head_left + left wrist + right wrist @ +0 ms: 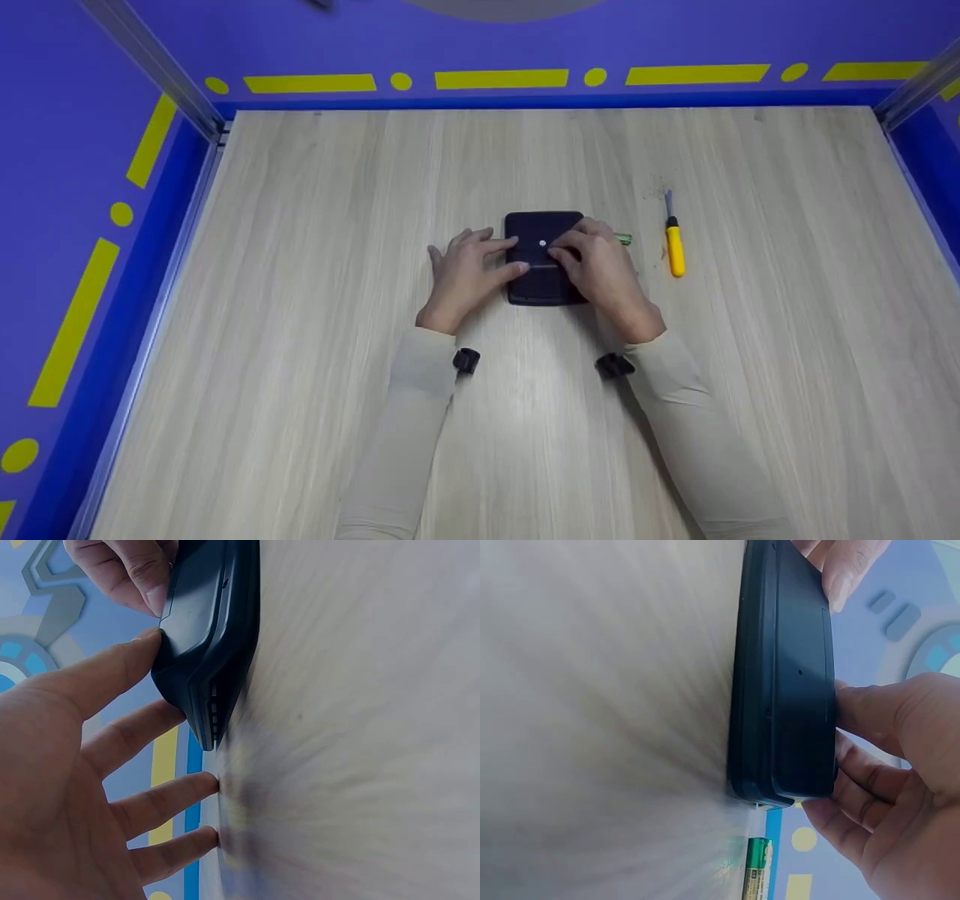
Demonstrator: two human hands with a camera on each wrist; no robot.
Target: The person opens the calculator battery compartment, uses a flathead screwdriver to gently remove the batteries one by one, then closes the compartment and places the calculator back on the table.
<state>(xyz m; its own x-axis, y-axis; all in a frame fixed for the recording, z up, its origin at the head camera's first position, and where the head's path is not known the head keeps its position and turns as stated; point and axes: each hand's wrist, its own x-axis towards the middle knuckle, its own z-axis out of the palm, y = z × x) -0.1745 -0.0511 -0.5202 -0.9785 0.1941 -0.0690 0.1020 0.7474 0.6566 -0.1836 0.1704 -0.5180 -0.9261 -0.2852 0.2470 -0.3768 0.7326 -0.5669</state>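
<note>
A flat black device [546, 287] with rounded corners and a small white round spot lies on the table; its kind cannot be told. My left hand [466, 270] touches its left side with thumb and index finger, both fairly straight, while the other fingers spread toward the tabletop. In the left wrist view the thumb rests at the device's [196, 622] upper edge. My right hand [604, 262] reaches over the right side, bent thumb and fingertips together beside the white spot. Whether they pinch something is hidden. The right wrist view shows the thumb against the device's [799, 712] upper face.
Just right of the device lies a green and gold battery [757, 866], partly covered by the right hand in the head view. Farther right is a screwdriver [676, 251] with a yellow handle. Blue walls with yellow marks border the wooden table [315, 225].
</note>
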